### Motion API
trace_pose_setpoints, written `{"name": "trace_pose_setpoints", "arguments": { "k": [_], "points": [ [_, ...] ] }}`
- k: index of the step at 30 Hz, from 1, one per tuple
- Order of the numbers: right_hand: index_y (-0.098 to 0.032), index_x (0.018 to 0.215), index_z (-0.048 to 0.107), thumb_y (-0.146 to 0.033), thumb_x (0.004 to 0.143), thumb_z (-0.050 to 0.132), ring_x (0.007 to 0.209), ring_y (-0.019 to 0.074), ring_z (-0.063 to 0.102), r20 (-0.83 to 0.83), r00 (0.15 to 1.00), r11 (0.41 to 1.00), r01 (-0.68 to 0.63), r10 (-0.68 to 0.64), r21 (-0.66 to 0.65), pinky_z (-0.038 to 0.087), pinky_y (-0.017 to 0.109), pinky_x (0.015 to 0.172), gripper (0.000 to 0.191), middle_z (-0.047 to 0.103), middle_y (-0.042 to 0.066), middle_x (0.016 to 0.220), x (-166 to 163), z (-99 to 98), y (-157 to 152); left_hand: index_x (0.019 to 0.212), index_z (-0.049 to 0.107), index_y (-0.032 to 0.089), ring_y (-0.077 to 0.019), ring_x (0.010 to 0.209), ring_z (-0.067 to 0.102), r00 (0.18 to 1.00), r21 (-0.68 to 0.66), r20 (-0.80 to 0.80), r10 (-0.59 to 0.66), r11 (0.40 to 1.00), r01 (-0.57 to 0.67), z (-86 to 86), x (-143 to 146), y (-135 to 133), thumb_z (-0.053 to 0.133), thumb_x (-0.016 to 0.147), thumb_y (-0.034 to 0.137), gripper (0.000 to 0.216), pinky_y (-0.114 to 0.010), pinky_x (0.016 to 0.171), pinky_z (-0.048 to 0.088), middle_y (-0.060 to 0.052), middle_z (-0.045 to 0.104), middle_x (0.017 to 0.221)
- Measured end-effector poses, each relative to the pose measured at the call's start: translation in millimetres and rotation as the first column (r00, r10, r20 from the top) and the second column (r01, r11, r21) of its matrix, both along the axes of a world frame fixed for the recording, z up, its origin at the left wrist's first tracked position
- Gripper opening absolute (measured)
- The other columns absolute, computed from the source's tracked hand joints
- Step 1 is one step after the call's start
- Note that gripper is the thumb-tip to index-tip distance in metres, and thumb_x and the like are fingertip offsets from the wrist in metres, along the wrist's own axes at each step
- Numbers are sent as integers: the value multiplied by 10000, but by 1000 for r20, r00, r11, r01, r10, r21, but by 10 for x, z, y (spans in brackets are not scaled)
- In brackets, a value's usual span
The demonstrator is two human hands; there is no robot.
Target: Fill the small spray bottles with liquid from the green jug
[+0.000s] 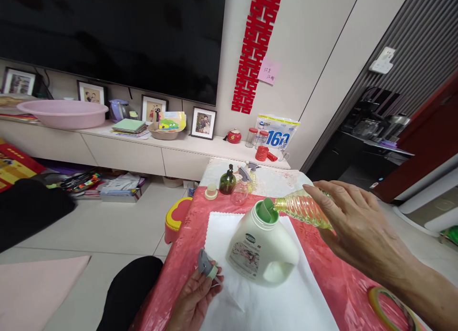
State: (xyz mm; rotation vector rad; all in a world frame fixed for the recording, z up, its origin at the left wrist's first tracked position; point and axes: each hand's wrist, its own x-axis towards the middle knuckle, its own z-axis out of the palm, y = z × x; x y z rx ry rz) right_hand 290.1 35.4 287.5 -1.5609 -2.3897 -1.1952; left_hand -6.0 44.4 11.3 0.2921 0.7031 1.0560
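Note:
My right hand (352,219) is closed around a ribbed clear bottle (300,210) holding yellowish liquid. The bottle lies nearly level, its mouth at the green pouring spout (266,209) inside the neck of a pale green detergent jug (263,247). Upright on a white cloth (246,305), the jug shows its label and side handle. Lower left of it, my left hand (198,293) grips a grey trigger spray head (205,264), whose thin tube hangs toward the cloth. Beyond the jug stand a clear pinkish spray bottle (240,191), a dark green pump bottle (227,181) and a pale cap (211,191).
A red plastic cover (171,288) lies over the table beneath the cloth. At lower right is a tape roll (391,309). A red and yellow stool (176,221) stands left of the table. The low cabinet (193,160) behind carries framed photos, a pink basin (66,114) and jars.

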Motion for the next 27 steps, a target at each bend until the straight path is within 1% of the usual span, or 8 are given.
{"name": "trace_pose_setpoints", "arguments": {
  "k": [7, 15, 20, 27],
  "points": [
    [-160, 1362, 464, -71, 770, 565, 1118, 343, 564, 41, 999, 1000, 5, -6, 23, 435, 471, 882, 607, 596, 160, 1283, 14, 11, 15, 992, 784, 174, -234, 889, 730, 1000, -5, 13, -2, 1000, 2, -41, -6, -1, 926, 635, 258, 393, -331, 815, 590, -115, 784, 1048],
    [-163, 1367, 469, -53, 818, 532, 1143, 331, 548, 71, 997, 999, 0, -3, 43, 416, 468, 893, 563, 584, 151, 1296, 35, 39, 28, 960, 786, 164, -248, 879, 733, 1000, -30, -4, 7, 1000, -7, 16, 2, -8, 939, 602, 245, 398, -340, 815, 586, -119, 791, 1017],
    [-159, 1374, 463, -38, 838, 506, 1136, 329, 553, 82, 997, 999, -2, -3, 51, 415, 480, 900, 551, 577, 165, 1310, 24, 55, 46, 977, 785, 179, -242, 886, 732, 1000, -23, -7, 12, 1000, -12, 12, 1, -11, 931, 615, 248, 396, -337, 816, 586, -106, 790, 1028],
    [-166, 1348, 464, -43, 852, 522, 1118, 327, 567, 99, 995, 998, -18, 12, 59, 416, 481, 883, 514, 594, 163, 1290, -40, 94, 73, 959, 786, 177, -243, 880, 734, 1000, -9, -29, 9, 1000, -10, 39, 2, -15, 932, 610, 260, 386, -336, 805, 595, -111, 789, 1022]
  ]
}}
